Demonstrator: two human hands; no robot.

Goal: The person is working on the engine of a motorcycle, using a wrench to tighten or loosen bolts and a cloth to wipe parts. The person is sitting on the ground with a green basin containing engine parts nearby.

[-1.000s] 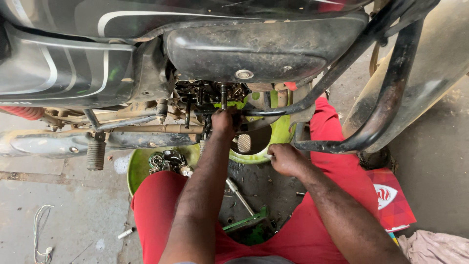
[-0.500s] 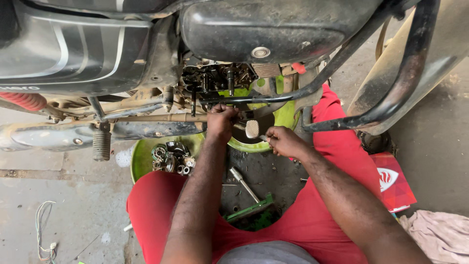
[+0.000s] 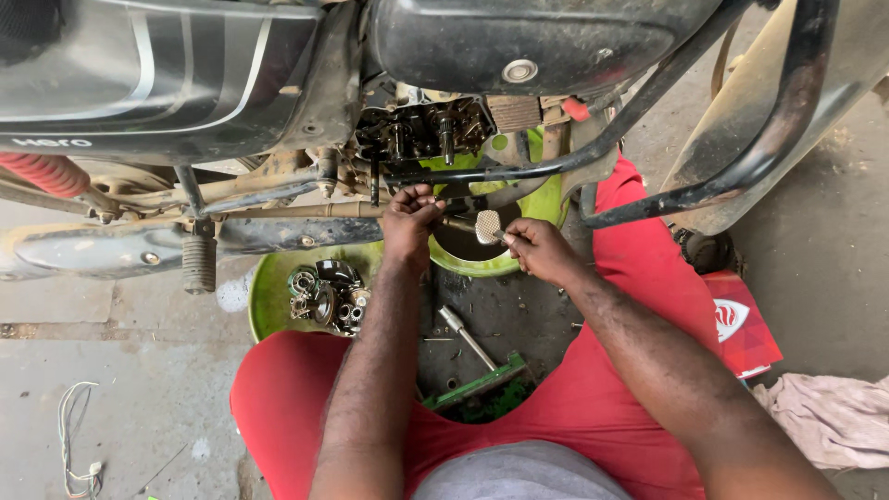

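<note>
Concrete floor [image 3: 120,370] as before; left hand [image 3: 407,218] still grips engine part [image 3: 435,199], right hand [image 3: 537,250] now pinching pedal [image 3: 488,226].

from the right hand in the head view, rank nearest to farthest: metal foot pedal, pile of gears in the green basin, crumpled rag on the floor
1. Metal foot pedal, touching the right hand, just left of it.
2. Pile of gears in the green basin, farther left.
3. Crumpled rag, far lower right.
</note>
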